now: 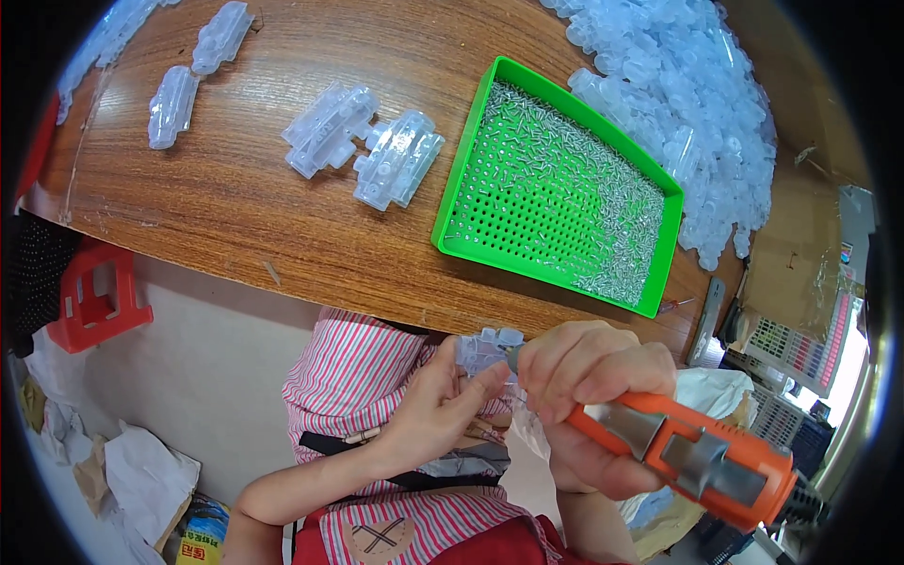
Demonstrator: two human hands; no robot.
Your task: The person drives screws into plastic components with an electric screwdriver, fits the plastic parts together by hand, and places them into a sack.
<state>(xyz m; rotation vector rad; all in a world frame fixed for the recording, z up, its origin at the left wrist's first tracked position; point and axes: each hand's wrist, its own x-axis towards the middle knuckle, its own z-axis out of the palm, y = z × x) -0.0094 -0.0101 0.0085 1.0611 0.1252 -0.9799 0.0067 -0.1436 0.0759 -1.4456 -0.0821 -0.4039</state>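
Observation:
Close to the table's front edge, my left hand (437, 403) is closed around a clear plastic part (483, 350), its thumb and fingers pinching the sides. My right hand (591, 400) grips an orange electric screwdriver (692, 460), whose tip end meets the clear part. Fingers hide the exact contact point. Beyond my hands stands a green perforated tray (454, 215) holding many small silver screws (629, 221), heaped mostly along its right and far sides. Two pairs of clear plastic parts lie left of the tray, the nearer pair (364, 143) and the farther pair (198, 75).
A large heap of clear plastic pieces (683, 104) covers the table's far right. The wooden tabletop (235, 198) ends just beyond my lap. A red plastic stool (99, 297) stands on the floor at left, near crumpled paper (146, 480). A metal tool (706, 320) lies at the right edge.

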